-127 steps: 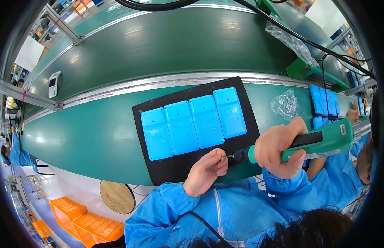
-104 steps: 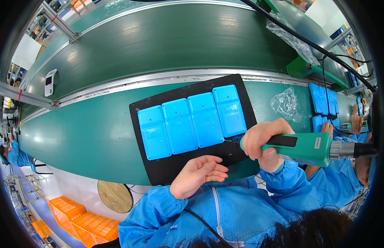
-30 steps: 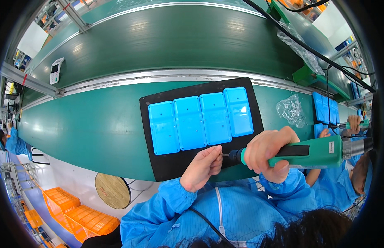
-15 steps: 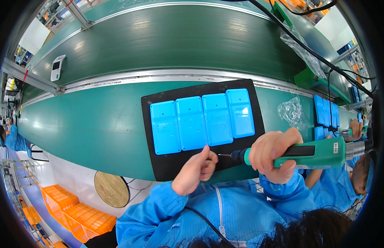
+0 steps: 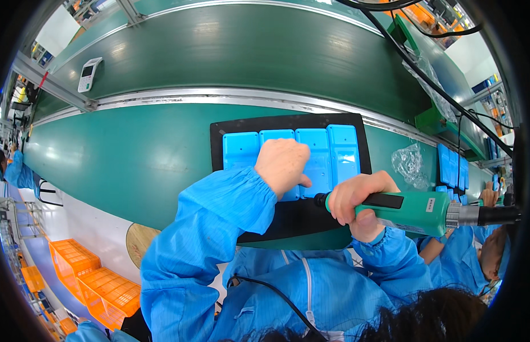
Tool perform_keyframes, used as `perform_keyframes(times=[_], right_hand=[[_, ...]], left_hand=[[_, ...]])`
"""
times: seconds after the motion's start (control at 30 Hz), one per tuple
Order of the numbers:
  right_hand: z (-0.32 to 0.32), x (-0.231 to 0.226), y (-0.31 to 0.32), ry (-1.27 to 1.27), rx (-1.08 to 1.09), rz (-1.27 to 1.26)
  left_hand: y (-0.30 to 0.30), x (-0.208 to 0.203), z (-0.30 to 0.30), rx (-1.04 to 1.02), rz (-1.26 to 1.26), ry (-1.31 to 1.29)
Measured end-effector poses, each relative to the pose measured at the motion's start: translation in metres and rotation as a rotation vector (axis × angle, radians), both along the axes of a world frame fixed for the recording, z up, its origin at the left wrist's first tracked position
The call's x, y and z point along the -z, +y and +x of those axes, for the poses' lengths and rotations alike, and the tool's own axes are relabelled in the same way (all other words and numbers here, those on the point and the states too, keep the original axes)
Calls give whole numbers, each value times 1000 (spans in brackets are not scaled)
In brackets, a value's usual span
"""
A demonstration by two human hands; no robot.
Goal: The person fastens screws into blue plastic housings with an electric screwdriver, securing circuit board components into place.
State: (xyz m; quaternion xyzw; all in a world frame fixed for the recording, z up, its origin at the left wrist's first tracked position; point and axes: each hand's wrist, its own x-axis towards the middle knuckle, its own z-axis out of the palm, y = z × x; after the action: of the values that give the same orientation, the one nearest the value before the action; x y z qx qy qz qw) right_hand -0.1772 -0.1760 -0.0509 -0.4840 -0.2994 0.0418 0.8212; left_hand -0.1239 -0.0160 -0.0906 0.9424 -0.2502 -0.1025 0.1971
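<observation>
Several blue plastic covers (image 5: 317,165) lie in a row on a black mat (image 5: 276,223). My left hand (image 5: 282,164) is over the second cover from the left, its back upward and fingers curled under; whatever they hold is hidden. Its thumb points toward the third cover. A green electric screwdriver (image 5: 410,210) lies level in the grip of my right hand (image 5: 361,202), just off the mat's right front part. The screwdriver's dark nose points left, at the near edge of the covers and close to my left wrist; its bit tip is not clearly visible.
Crumpled clear plastic (image 5: 409,165) lies on the green table right of the mat. More blue covers (image 5: 452,165) stand farther right, near a co-worker's hand (image 5: 489,197). A white handheld device (image 5: 89,74) rests beyond the metal rail. Orange crates (image 5: 108,293) sit on the floor at left.
My left hand has moved from near the screwdriver's tip up over the covers. The screwdriver in my right hand has shifted left, its nose now close to the covers. The view has shifted slightly.
</observation>
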Motion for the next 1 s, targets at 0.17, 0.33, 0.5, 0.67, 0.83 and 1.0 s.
perform_keyframes(times=[0.17,0.33,0.5,0.67,0.83,1.0], right_hand=[[3,2,-4,-52,4,-103],[4,5,-9,-71,5,-210],[3,7,-4,-132,22,-302],[7,6,-2,-179,8,-351],[10,15,9,-215,21,-177],[9,16,14,-273,-43,-237]], left_hand=[[-6,-11,5,23,106,39],[-9,-16,6,37,181,149],[-9,-11,5,27,165,152],[-5,-10,6,-1,111,124],[-10,-14,9,-11,108,186],[-7,-20,4,-39,130,203]])
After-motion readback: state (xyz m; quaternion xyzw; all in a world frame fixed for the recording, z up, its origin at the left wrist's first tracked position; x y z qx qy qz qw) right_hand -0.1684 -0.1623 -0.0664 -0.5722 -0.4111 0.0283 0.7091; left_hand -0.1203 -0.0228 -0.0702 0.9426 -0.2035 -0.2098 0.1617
